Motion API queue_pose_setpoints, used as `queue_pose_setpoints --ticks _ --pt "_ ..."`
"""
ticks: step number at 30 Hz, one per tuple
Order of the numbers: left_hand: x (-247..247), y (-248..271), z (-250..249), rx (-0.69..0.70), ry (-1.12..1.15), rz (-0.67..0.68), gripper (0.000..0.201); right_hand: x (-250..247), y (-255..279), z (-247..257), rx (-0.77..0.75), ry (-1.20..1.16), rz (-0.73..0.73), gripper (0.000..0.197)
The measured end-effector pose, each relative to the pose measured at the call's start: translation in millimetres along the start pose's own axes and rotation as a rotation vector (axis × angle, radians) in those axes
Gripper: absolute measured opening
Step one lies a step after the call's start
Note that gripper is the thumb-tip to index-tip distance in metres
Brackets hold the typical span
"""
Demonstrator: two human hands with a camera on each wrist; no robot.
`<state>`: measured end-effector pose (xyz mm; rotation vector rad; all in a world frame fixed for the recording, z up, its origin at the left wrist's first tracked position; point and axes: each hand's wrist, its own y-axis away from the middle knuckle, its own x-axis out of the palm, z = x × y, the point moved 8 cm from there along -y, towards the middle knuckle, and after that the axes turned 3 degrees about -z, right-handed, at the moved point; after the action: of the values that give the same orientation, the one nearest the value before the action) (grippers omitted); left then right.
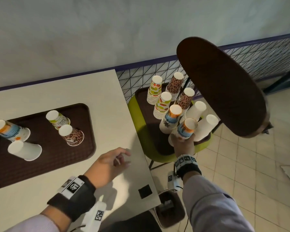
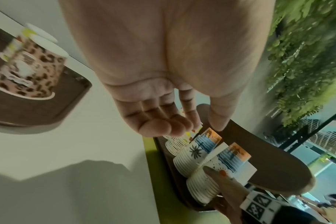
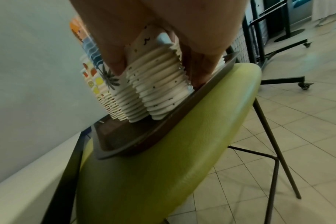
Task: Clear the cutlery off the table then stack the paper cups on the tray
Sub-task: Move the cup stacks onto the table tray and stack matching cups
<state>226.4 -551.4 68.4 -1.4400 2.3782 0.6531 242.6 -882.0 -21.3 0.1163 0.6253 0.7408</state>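
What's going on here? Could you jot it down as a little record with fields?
Setting: white table beside a green chair
Table tray: four upside-down cup stacks
Chair tray: eight taller upside-down stacks
Right hand: grip round the beach-print stack at the chair tray's near edge
Left hand: holds nothing, fingers loosely curled above the table
Cutlery: none visible

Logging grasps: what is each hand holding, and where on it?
Right hand grips the sunset cup stack around its lower rims; left hand holds nothing.
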Motion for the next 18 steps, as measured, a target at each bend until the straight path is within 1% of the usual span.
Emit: queue_pose_setpoints --ticks 3,6,9,12,15,18 --pt "14 -22 -3 -0.094 -0.125 0.037 0.033 2 -6 3 -0.062 0.070 -0.005 0.079" --pt "28 -36 -13 -0.112 -0.150 0.050 0.044 5 -7 9 -0.107 0.151 0.025 0.088" --pt "36 -46 -16 -0.134 -0.145 0.036 0.051 3 -6 10 -0.133 0.152 0.044 0.090" --pt "41 -52 -24 -0.145 -0.124 0.013 0.057 -1 -4 10 -0.172 0.121 0.052 0.092" --pt "44 -56 -30 -0.146 -0.100 -0.020 0.063 -4 2 12 -0.228 0.058 0.057 0.086" --pt "44 -58 -37 -0.140 -0.039 -0.050 0.079 -3 19 19 -0.301 -0.047 0.109 0.079"
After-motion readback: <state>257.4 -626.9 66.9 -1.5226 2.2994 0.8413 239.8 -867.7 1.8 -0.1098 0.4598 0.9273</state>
